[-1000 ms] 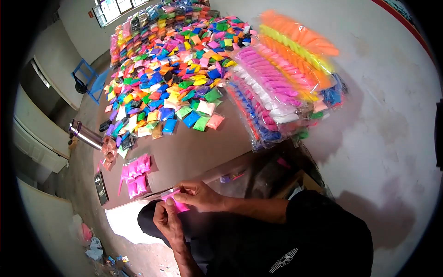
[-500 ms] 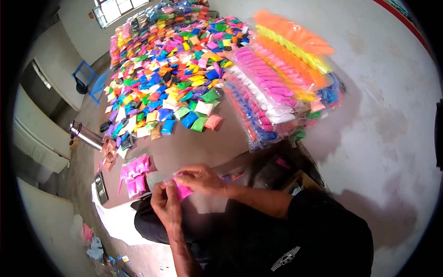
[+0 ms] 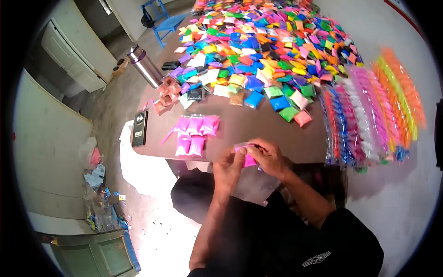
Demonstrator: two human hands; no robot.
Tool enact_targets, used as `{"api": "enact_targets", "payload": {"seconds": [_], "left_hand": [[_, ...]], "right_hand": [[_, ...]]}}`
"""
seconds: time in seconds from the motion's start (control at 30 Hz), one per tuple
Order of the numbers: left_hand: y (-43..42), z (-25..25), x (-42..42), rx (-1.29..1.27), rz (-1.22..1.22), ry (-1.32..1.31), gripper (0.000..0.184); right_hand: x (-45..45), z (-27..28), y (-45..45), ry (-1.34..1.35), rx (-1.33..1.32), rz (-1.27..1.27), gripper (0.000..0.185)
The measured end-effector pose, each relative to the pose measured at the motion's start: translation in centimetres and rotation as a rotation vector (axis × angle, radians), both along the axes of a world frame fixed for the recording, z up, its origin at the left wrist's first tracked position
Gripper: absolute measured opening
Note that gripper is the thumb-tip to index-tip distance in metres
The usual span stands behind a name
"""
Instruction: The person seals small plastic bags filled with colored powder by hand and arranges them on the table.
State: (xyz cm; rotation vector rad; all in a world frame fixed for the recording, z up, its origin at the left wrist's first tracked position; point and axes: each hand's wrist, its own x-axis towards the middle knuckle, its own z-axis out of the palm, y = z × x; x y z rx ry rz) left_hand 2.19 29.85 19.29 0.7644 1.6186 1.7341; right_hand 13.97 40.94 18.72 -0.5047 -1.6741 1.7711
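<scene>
Between my two hands, above my lap near the table's front edge, is a small pink packet (image 3: pixel 249 160). My left hand (image 3: pixel 227 170) pinches its left side with thumb and fingers. On its right side my right hand (image 3: pixel 268 158) is closed, thumb close to the other thumb at the packet's top. Several pink packets (image 3: pixel 195 125) lie in two rows on the brown table (image 3: pixel 221 150), left of my hands, with a thin pink strip (image 3: pixel 169 135) beside them.
Many coloured packets (image 3: pixel 254 83) cover the table's far part. Long bags of coloured packets (image 3: pixel 364 115) lie at the right edge. A metal flask (image 3: pixel 146 67), brownish packets (image 3: pixel 167 93) and a black device (image 3: pixel 140 128) are on the left. A blue chair (image 3: pixel 168 23) stands beyond.
The view has turned left and down, so the table appears further right. Both hands have risen slightly toward the table edge, still on the pink packet.
</scene>
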Motion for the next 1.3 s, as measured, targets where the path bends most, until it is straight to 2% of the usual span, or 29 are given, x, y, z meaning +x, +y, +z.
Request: {"api": "enact_targets", "payload": {"seconds": [0.07, 0.1, 0.3, 0.37, 0.43, 0.53, 0.63, 0.83, 0.93, 1.1, 1.13, 1.23, 1.27, 1.3], "left_hand": [[1.0, 0.6, -0.2, 0.039, -0.053, -0.043, 0.018], [1.5, -0.6, -0.3, 0.077, -0.076, -0.057, 0.02], [3.6, -2.6, -2.0, -0.017, -0.092, 0.161, 0.022], [4.4, -2.6, -1.9, -0.057, -0.021, 0.27, 0.022], [5.0, -2.6, -1.9, 0.011, -0.026, 0.197, 0.024], [4.7, -1.7, -2.2, -0.091, -0.108, 0.238, 0.026], [4.7, -0.5, -1.8, -0.078, -0.127, 0.194, 0.026], [4.5, -2.7, -2.1, -0.015, -0.11, 0.131, 0.023], [4.1, -2.4, -2.1, -0.06, -0.107, 0.172, 0.022], [4.2, -1.9, -1.8, -0.012, -0.128, 0.118, 0.023], [4.1, -1.8, -1.6, 0.0, -0.139, 0.098, 0.023], [4.0, -3.2, -2.3, 0.001, -0.157, 0.172, 0.025], [3.7, -3.5, -2.4, -0.018, -0.147, 0.193, 0.026], [3.7, -3.6, -2.6, -0.03, -0.135, 0.217, 0.027]], "right_hand": [[-0.8, -0.6, 0.8, -0.024, 0.057, -0.052, 0.016], [-0.9, -1.2, 1.2, -0.048, 0.099, -0.109, 0.015], [-1.1, -1.2, 3.1, -0.148, 0.176, -0.158, 0.018], [-1.2, -0.9, 3.4, -0.185, 0.142, -0.141, 0.019], [-1.3, -1.3, 3.4, -0.188, 0.157, -0.175, 0.02], [-1.1, -2.1, 3.0, -0.198, 0.146, -0.236, 0.021], [-1.2, -2.2, 2.9, -0.196, 0.137, -0.275, 0.021], [-1.5, -0.7, 2.5, -0.252, 0.101, -0.263, 0.021], [-1.4, -1.8, 2.6, -0.203, 0.058, -0.193, 0.02], [-1.5, -3.7, 2.9, -0.153, 0.174, -0.32, 0.024], [-1.2, -3.4, 2.9, -0.244, 0.191, -0.332, 0.024], [-1.5, -3.8, 2.8, -0.186, 0.097, -0.34, 0.025], [-1.4, -3.4, 2.8, -0.182, 0.056, -0.271, 0.028], [-2.0, -3.6, 2.8, -0.042, -0.017, -0.217, 0.027]]}}
